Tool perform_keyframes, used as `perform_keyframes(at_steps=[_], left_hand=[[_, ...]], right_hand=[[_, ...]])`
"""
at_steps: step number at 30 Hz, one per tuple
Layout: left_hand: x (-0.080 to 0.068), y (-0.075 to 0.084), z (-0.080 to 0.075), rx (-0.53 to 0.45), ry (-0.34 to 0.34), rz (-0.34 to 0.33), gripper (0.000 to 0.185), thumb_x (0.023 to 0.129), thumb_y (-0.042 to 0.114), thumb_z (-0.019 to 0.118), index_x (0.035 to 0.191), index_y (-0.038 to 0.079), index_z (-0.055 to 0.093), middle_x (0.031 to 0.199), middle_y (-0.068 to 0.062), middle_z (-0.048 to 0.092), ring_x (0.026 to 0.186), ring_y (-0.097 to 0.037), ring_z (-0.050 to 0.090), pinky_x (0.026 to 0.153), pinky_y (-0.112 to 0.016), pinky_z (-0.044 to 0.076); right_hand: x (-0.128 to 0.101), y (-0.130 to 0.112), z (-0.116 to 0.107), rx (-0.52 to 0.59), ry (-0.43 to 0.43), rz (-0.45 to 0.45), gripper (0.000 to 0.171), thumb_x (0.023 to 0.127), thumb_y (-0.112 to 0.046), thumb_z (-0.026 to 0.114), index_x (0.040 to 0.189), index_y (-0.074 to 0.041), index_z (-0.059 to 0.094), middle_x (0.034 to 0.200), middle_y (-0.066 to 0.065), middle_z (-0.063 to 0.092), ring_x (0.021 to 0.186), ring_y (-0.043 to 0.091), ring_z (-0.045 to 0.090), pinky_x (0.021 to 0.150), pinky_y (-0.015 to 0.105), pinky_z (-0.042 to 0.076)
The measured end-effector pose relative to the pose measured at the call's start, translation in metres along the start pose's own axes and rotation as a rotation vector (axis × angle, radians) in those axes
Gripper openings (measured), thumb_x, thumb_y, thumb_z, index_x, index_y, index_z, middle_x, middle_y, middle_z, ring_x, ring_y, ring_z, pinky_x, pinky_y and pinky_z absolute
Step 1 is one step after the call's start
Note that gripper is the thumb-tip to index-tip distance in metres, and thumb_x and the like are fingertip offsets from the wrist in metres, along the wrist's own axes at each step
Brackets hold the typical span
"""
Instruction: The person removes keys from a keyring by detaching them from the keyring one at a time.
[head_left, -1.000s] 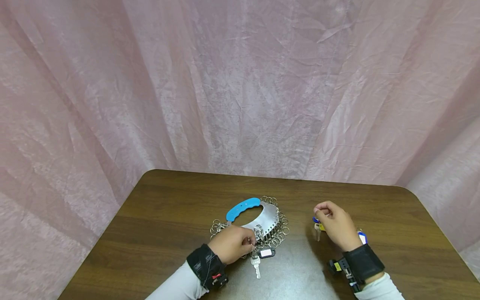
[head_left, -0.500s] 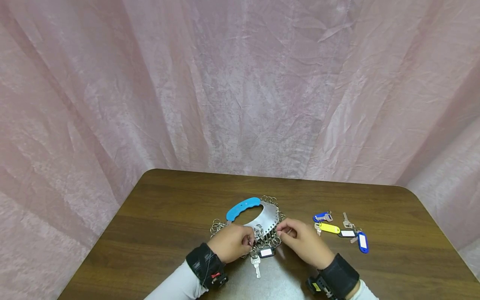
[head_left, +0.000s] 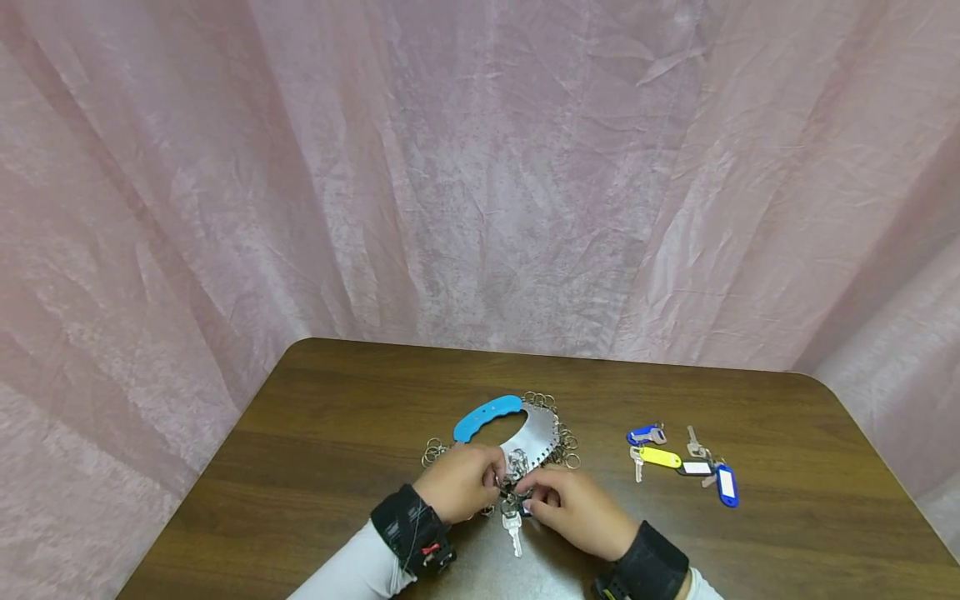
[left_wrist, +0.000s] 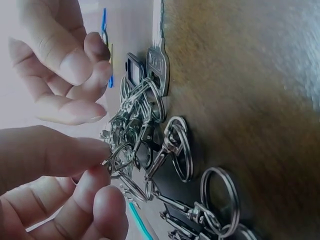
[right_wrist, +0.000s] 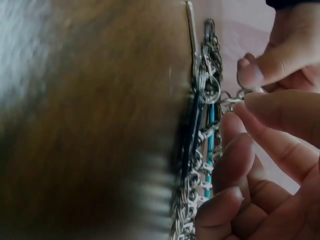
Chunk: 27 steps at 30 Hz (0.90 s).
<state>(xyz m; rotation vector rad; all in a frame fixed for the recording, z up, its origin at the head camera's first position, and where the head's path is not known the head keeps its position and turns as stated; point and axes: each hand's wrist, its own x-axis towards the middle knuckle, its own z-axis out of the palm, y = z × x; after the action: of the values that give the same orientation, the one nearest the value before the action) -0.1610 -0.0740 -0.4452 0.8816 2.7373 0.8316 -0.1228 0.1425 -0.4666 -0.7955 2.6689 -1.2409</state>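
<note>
On the dark brown wooden bench (head_left: 337,400), a flat, crescent-shaped silver metal key organiser with a blue plastic handle (head_left: 534,431) is lying near the middle, its curved edge fringed with many small steel split rings and swivel clips (left_wrist: 175,150). Both hands are meeting at its near edge. The left hand (head_left: 459,482) is curling its thumb and forefinger around 1 of these steel rings, pinching it, as the left wrist view shows. The right hand (head_left: 573,505) is pinching a neighbouring ring or clip between thumb and forefinger; exactly which piece it is gripping cannot be told from the blurred right wrist view. A silver key with a dark tag (head_left: 513,527) is hanging off the cluster toward the person, lying on the bench. Well apart to the right, a loose group of keys with blue, yellow and dark plastic tags (head_left: 678,460) is resting on the wood. The rings are probably stiff, springy and slippery, and too small for more than a fingertip grip, so taking 1 by its rim while steadying the plate seems the surest hold; the plate itself looks rigid and light.
</note>
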Motion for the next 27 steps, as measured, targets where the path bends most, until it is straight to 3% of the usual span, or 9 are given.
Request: perform_keyframes(at_steps=[10, 14, 20, 27], left_hand=[[0.0013, -0.0044, 0.0024, 0.061, 0.051, -0.01, 0.017, 0.075, 0.003, 0.07, 0.079, 0.016, 0.06, 0.07, 0.005, 0.057, 0.062, -0.002, 0.044, 0.057, -0.019, 0.036], [0.0011, -0.0058, 0.0034, 0.08, 0.06, -0.03, 0.018, 0.075, 0.005, 0.071, 0.077, 0.017, 0.058, 0.07, 0.006, 0.055, 0.062, -0.003, 0.044, 0.056, -0.02, 0.035], [0.0008, -0.0077, 0.0047, 0.094, 0.065, -0.041, 0.017, 0.076, 0.006, 0.071, 0.076, 0.017, 0.058, 0.07, 0.007, 0.052, 0.063, -0.004, 0.044, 0.057, -0.02, 0.035], [0.0003, -0.0079, 0.0048, 0.105, 0.076, -0.044, 0.017, 0.075, 0.008, 0.073, 0.076, 0.017, 0.058, 0.071, 0.009, 0.049, 0.064, -0.004, 0.044, 0.057, -0.02, 0.035]], right_hand=[[0.0041, -0.0073, 0.0088, -0.082, -0.03, -0.002, 0.019, 0.086, -0.007, 0.07, 0.104, -0.012, 0.072, 0.07, -0.014, 0.054, 0.065, -0.008, 0.044, 0.062, 0.015, 0.04], [0.0046, -0.0076, 0.0093, -0.096, -0.037, -0.011, 0.016, 0.083, -0.004, 0.068, 0.096, -0.013, 0.071, 0.069, -0.014, 0.055, 0.064, -0.007, 0.044, 0.061, 0.015, 0.04], [0.0034, -0.006, 0.0078, -0.102, -0.044, -0.023, 0.015, 0.082, -0.003, 0.069, 0.084, -0.017, 0.067, 0.071, -0.014, 0.057, 0.067, -0.007, 0.047, 0.062, 0.016, 0.042], [0.0003, -0.0035, 0.0047, -0.082, -0.024, -0.031, 0.013, 0.084, -0.006, 0.069, 0.083, -0.018, 0.065, 0.079, -0.011, 0.058, 0.073, -0.003, 0.05, 0.066, 0.017, 0.044]])
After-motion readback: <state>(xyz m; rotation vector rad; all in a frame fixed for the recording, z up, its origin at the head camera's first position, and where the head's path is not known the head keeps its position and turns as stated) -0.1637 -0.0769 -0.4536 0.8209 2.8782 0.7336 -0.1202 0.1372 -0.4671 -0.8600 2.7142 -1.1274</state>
